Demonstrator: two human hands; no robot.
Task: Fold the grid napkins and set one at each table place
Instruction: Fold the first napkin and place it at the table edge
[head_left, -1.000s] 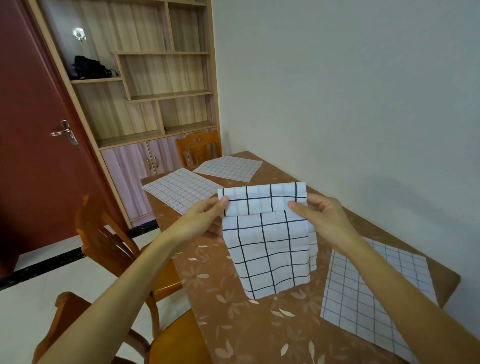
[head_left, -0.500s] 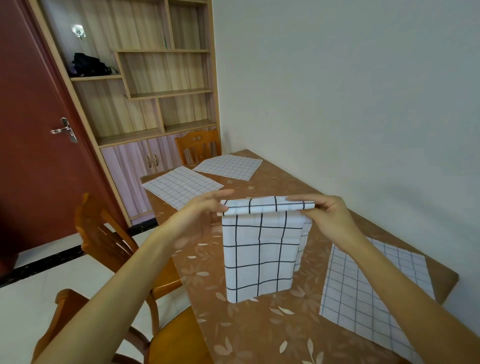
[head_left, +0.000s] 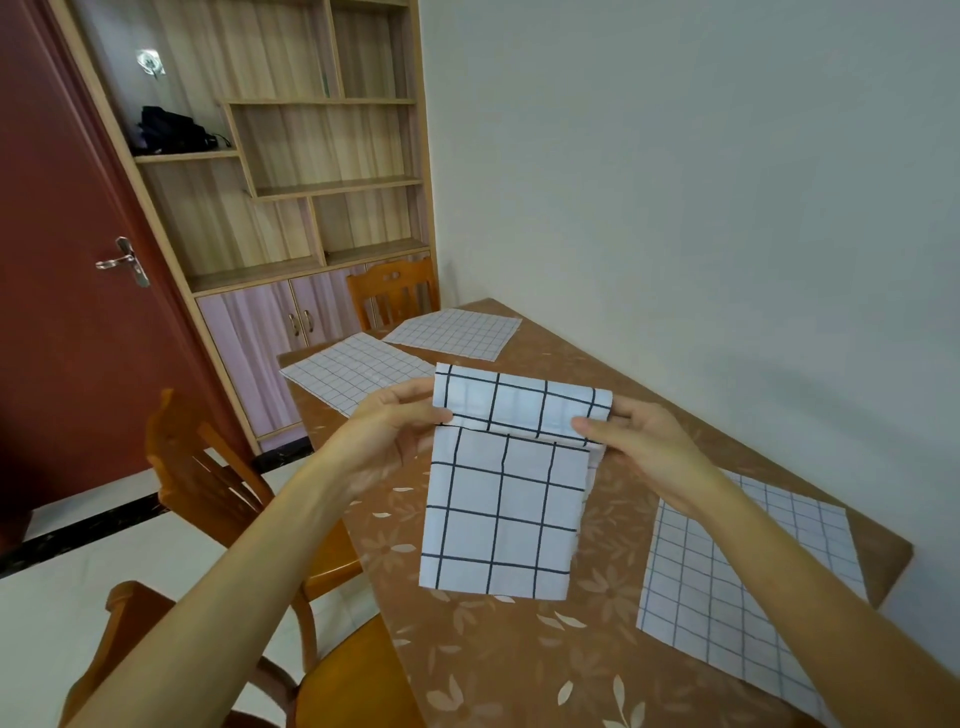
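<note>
A white napkin with a wide black grid (head_left: 501, 499) hangs in the air above the brown flowered table (head_left: 524, 670). Its top strip is folded over toward me. My left hand (head_left: 395, 426) pinches the fold at the napkin's left top corner. My right hand (head_left: 634, 441) pinches the right top corner, thumb on the front. Three fine-grid cloths lie flat on the table: one at the near right (head_left: 748, 592), one at the far left (head_left: 358, 371), one at the far end (head_left: 457, 332).
Wooden chairs stand at the table's left side (head_left: 208, 483), at the near corner (head_left: 332, 686) and at the far end (head_left: 392, 291). A grey wall runs along the table's right side. A shelf cabinet (head_left: 291, 182) and a red door (head_left: 62, 270) stand behind.
The napkin's top edge went from a narrow rolled fold to a wider strip turned over toward me. Both hands stayed at the top corners and the napkin hangs slightly higher.
</note>
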